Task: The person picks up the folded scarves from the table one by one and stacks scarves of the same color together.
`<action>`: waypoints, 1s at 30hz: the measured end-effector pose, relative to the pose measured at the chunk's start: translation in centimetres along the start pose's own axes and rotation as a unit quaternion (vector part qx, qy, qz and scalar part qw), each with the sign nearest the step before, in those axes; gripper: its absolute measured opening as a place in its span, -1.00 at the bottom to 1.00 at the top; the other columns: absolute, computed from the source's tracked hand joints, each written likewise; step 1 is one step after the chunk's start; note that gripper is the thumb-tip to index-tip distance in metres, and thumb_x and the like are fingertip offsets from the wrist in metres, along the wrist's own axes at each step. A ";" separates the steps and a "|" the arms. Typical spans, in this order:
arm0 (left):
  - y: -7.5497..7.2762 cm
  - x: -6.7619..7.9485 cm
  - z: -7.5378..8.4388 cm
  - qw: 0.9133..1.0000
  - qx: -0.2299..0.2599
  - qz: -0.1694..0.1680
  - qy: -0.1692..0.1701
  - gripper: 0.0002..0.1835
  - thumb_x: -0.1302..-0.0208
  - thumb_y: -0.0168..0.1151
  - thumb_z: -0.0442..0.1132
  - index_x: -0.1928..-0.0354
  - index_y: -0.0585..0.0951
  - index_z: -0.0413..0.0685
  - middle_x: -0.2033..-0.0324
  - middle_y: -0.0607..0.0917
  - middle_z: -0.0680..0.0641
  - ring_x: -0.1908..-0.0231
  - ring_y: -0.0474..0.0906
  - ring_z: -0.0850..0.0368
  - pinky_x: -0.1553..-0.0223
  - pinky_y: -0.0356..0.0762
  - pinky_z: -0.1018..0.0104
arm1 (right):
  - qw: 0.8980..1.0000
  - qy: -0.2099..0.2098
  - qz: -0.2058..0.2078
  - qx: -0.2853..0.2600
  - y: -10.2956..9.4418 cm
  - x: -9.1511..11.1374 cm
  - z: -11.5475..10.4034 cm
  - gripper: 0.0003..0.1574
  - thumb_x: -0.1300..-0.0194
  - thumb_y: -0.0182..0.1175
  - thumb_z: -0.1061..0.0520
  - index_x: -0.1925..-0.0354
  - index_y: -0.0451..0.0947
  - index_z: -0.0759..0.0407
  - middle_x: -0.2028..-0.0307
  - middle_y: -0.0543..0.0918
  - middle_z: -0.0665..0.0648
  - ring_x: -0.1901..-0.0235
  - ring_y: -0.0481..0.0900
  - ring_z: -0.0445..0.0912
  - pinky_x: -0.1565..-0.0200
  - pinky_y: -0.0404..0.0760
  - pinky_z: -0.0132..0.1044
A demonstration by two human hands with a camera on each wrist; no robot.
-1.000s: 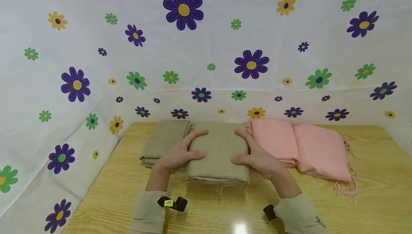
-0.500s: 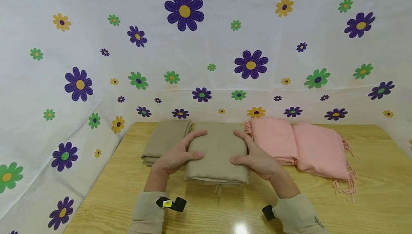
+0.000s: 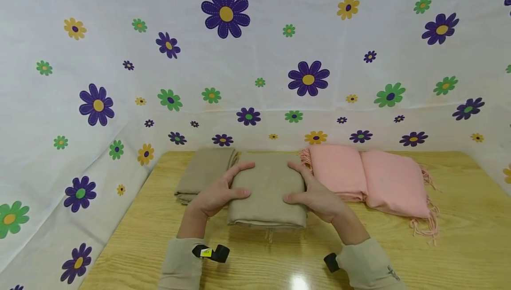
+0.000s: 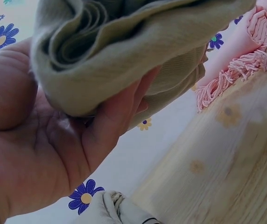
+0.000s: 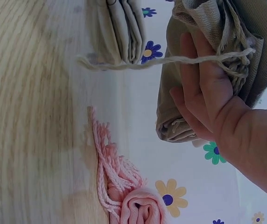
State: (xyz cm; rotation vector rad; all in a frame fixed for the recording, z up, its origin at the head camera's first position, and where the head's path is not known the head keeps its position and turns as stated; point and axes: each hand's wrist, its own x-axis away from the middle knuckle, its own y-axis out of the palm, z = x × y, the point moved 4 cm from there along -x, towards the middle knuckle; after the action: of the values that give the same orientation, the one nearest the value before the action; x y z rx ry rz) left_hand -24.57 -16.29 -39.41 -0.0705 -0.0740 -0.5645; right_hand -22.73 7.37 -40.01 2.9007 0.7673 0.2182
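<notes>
A folded beige-grey scarf (image 3: 267, 197) is held between both hands, raised off the table. My left hand (image 3: 217, 194) grips its left side, thumb on top and fingers reaching underneath, as the left wrist view shows with the rolled layers (image 4: 84, 39). On the opposite side my right hand (image 3: 319, 197) holds it likewise, with fingers spread under the cloth in the right wrist view. Loose fringe (image 5: 236, 60) hangs from the scarf there, one strand dangling free. Behind the left hand lies a second folded beige scarf (image 3: 205, 170) on the table.
Two folded pink scarves (image 3: 339, 172) (image 3: 395, 183) with fringes lie side by side at the right on the wooden table (image 3: 459, 237). A white cloth with printed flowers (image 3: 255, 50) hangs behind the table and along its left side.
Both hands keep the same hold on the scarf. It sits slightly nearer the person, and a thin strip of the table's back edge now shows behind it. The head view has shifted slightly.
</notes>
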 end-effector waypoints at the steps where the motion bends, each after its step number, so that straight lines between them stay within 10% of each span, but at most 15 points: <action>1: 0.0 0.0 0.0 1.000 -0.001 0.000 0.000 -0.18 -0.26 0.35 -0.33 -0.49 0.23 0.23 -0.38 0.14 -0.19 -0.27 0.22 -0.13 -0.05 0.52 0.18 | 1.000 0.000 0.000 -0.001 0.0 0.0 0.0 0.20 -0.20 0.29 0.35 -0.56 -0.18 -0.05 -0.33 0.11 0.38 -0.19 0.31 0.16 0.00 0.57 -0.12; 30: 0.4 0.0 -0.2 0.999 -0.033 -0.009 -0.010 -0.19 -0.27 0.34 -0.30 -0.50 0.21 0.18 -0.34 0.21 -0.24 -0.25 0.25 -0.12 -0.09 0.47 0.21 | 1.000 0.011 0.000 0.003 -0.1 0.7 0.6 0.17 -0.23 0.29 0.32 -0.56 -0.19 -0.02 -0.37 0.06 0.38 -0.22 0.32 0.17 0.00 0.58 -0.12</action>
State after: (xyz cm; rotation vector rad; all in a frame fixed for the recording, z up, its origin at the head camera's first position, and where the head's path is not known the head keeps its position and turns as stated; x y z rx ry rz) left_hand -24.35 -15.99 -39.60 -0.1395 -0.0765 -0.5852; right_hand -22.09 7.75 -40.57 2.9086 0.7734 0.2486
